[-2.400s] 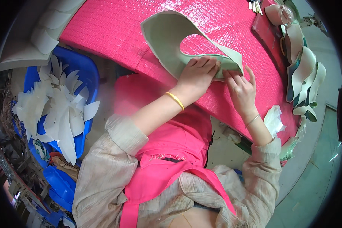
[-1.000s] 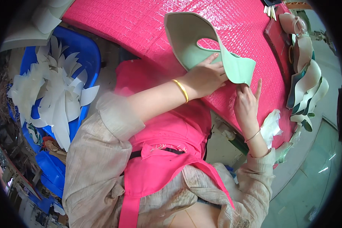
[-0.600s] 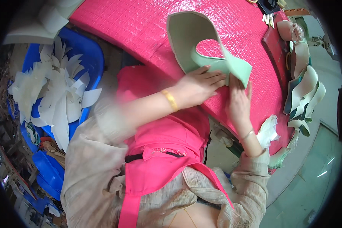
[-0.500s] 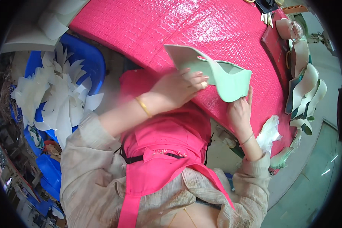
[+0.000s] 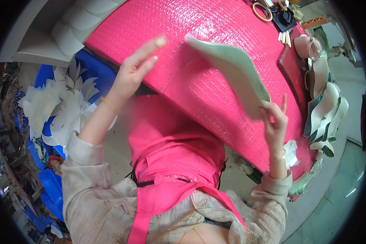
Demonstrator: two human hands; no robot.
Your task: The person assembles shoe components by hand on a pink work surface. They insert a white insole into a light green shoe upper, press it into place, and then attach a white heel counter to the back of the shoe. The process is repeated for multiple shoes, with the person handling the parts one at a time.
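Your right hand (image 5: 275, 122) pinched the near end of the pale green cut piece (image 5: 232, 71), fingers closed on its edge with the forefinger sticking up, and held it lifted and tilted above the pink counter (image 5: 183, 81), over its near edge. Your left hand (image 5: 135, 69) was raised just beside the piece, fingers loosely spread and holding nothing; it appeared clear of the piece, though blur made that hard to judge. A white scrap (image 5: 290, 153) lay at the counter's near right corner. Below the counter's left edge, a blue bin (image 5: 89, 69) held white cut shapes (image 5: 53, 110). More curved pieces (image 5: 325, 114) were stacked along the right edge, and small tools (image 5: 286, 18) lay at the far right corner.
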